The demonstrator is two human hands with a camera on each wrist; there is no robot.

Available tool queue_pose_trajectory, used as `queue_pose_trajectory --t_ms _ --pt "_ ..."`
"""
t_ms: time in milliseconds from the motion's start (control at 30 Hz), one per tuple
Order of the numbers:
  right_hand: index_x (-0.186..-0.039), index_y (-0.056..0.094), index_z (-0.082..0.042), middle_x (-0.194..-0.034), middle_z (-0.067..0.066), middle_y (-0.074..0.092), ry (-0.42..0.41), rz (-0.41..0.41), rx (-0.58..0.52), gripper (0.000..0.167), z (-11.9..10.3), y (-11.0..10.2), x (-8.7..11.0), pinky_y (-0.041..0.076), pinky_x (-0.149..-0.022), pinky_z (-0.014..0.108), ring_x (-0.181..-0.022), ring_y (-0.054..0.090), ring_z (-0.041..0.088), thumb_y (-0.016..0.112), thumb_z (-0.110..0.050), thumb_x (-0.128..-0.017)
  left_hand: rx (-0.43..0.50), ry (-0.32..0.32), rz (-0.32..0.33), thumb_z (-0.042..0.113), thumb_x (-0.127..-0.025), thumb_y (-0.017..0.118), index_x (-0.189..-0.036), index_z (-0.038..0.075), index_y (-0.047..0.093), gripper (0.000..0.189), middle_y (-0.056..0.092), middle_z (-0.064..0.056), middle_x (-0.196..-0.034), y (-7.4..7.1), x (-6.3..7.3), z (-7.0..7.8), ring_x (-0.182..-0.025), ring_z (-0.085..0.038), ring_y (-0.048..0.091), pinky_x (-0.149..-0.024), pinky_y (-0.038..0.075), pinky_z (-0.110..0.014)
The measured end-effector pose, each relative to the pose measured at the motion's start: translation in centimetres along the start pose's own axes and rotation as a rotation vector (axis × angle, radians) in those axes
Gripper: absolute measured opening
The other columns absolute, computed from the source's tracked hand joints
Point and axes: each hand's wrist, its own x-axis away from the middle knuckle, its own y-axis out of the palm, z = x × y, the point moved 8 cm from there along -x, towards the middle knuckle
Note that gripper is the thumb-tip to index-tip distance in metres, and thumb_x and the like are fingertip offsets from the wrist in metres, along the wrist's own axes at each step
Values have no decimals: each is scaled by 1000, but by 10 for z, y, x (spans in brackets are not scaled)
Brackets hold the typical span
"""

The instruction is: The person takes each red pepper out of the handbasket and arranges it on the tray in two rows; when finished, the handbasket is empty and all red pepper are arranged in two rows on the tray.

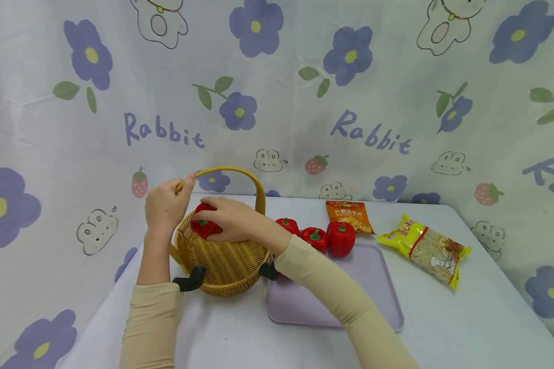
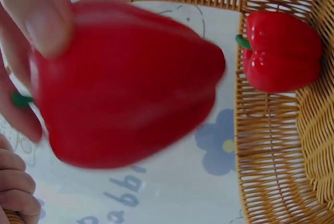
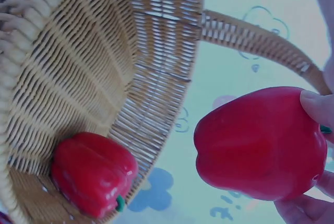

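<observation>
My left hand (image 1: 165, 207) grips the arched handle of a yellow wicker basket (image 1: 226, 264) on the left of the table. Above the basket my right hand (image 1: 230, 220) holds a red bell pepper (image 1: 204, 229) between thumb and fingers. The left wrist view shows that held pepper (image 2: 130, 85) up close, its green stem towards the fingers. A second red bell pepper (image 3: 94, 174) lies inside the basket against its wall; in the head view it cannot be made out. More red bell peppers (image 1: 340, 239) sit at the back of a lilac tray (image 1: 332, 302), partly behind my right forearm.
An orange snack packet (image 1: 350, 216) lies behind the tray. To its right lies a yellow-and-clear food bag (image 1: 427, 250). A printed curtain (image 1: 286, 102) hangs behind the white table (image 1: 231, 338). Dark wrist-camera mounts (image 1: 191, 280) stick out near the basket rim.
</observation>
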Motion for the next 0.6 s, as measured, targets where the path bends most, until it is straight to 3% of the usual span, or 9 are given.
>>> queue_pose_trajectory --t_ms 167,367,600 --pt "-127 53 -20 -126 4 43 19 18 -64 48 3 -14 24 35 -92 21 -110 44 14 67 -30 -82 -4 13 4 53 -92 37 -54 9 35 58 32 -4 -49 -1 0 2 -47 -20 28 -42 19 -31" --pt "-128 51 -24 -137 7 37 105 24 -97 49 14 -22 53 35 -96 29 -123 37 18 67 -32 -82 4 14 12 52 -92 38 -53 9 33 58 30 -4 -48 -1 0 2 -47 -19 24 -42 17 -31" --pt "-129 50 -24 -140 8 35 170 72 -128 50 28 -34 90 38 -94 32 -121 41 21 67 -32 -82 -7 8 17 53 -91 38 -54 10 31 58 29 -4 -48 -2 0 0 -47 -19 24 -43 18 -32"
